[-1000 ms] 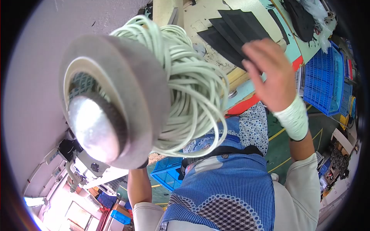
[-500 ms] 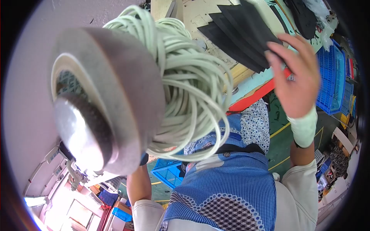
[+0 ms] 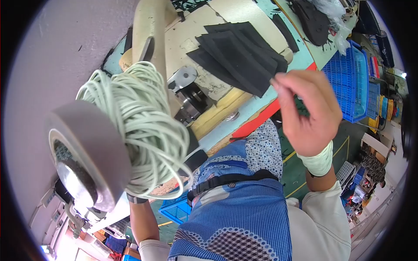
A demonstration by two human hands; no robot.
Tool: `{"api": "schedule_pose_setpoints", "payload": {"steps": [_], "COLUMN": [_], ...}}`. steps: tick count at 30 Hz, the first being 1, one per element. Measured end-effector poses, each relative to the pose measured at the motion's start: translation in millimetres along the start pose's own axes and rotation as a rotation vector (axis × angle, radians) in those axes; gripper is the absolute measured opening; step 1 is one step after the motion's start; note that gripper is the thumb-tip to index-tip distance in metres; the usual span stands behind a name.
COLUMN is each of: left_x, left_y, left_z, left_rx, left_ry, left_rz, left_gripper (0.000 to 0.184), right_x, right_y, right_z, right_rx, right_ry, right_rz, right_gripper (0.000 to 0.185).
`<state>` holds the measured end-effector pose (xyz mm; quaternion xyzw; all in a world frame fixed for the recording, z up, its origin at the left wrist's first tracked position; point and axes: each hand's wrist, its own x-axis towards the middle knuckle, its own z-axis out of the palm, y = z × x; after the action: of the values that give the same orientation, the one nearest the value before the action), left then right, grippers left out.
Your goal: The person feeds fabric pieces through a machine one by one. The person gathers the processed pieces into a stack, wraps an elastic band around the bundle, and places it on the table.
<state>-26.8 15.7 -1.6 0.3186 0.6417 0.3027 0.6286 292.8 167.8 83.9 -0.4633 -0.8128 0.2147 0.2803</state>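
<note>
My right hand (image 3: 307, 111), with a pale wrapped band at the wrist, is over the front edge of the work table. Its thumb and forefinger are pinched together at the near corner of a fanned stack of thin black cut pieces (image 3: 235, 54). The pinch appears to be closed on the edge of a black piece. My left forearm (image 3: 144, 219) rises from below, but a hanging coil of pale green cord (image 3: 143, 126) hides the left hand. Beside the coil, a grey tape roll (image 3: 93, 143) looms close to the camera.
A cream machine (image 3: 148, 48) with a dark metal mechanism (image 3: 191, 98) stands left of the stack. The table's front edge (image 3: 261, 115) is red. Blue baskets (image 3: 346, 82) are at the right, with another blue crate (image 3: 176, 209) below. A dark sole-shaped piece (image 3: 311, 21) lies farther back.
My right hand has moved down-left in view and its spread fingers have closed into a pinch at the stack's corner. The view has shifted, so more of the machine shows beside the coil.
</note>
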Motion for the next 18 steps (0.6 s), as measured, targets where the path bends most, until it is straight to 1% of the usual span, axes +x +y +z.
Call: {"api": "schedule_pose_setpoints", "payload": {"steps": [1,2,3,4,6,8,10,12,13,15,16,18], "left_x": [-1.7,-0.2,2.7,7.2,14.9,12.2,4.7,-1.7,-0.1,9.7,14.6,25.2], "left_y": [2.3,-0.2,-12.1,-30.3,-5.1,10.0,17.8,27.5,28.5,10.9,15.5,28.3], "left_z": [-2.4,1.6,-2.2,-11.5,-3.7,-1.5,-3.0,-3.0,-0.1,-11.8,-11.2,-0.2], "left_rx": [-0.005,-0.015,-0.014,-0.072,0.131,0.15,0.107,0.19,0.372,0.343,0.35,0.396], "left_ry": [-0.02,0.037,0.031,0.066,-0.013,-0.018,-0.021,-0.111,-0.054,-0.128,-0.111,-0.068], "left_rz": [-0.053,-0.034,-0.016,-0.051,0.019,0.0,0.001,-0.021,-0.047,0.07,0.059,-0.13], "left_gripper": [0.021,0.026,0.026,0.026,0.03,0.03,0.029,0.027,0.027,0.028,0.028,0.028], "right_x": [6.7,11.0,7.0,2.2,-3.9,-0.1,1.4,0.1,-0.5,-0.5,-1.3,-0.4], "right_y": [7.0,10.4,9.9,4.8,-1.7,-9.0,-12.6,-6.3,-3.0,1.8,6.0,5.0], "right_z": [2.5,6.1,22.6,36.7,68.4,84.1,82.9,73.9,72.9,74.7,79.3,85.8], "right_rx": [-0.139,-0.278,-0.291,-0.186,0.056,0.084,0.123,0.135,0.138,0.13,0.121,0.113], "right_ry": [0.062,0.129,0.061,-0.005,-0.138,-0.159,-0.235,-0.288,-0.337,-0.328,-0.326,-0.303], "right_rz": [-0.123,-0.249,-0.21,-0.172,-0.192,-0.19,-0.154,-0.133,-0.125,-0.142,-0.192,-0.214], "right_gripper": [0.019,0.022,0.027,0.029,0.026,0.026,0.027,0.027,0.027,0.026,0.029,0.03]}}
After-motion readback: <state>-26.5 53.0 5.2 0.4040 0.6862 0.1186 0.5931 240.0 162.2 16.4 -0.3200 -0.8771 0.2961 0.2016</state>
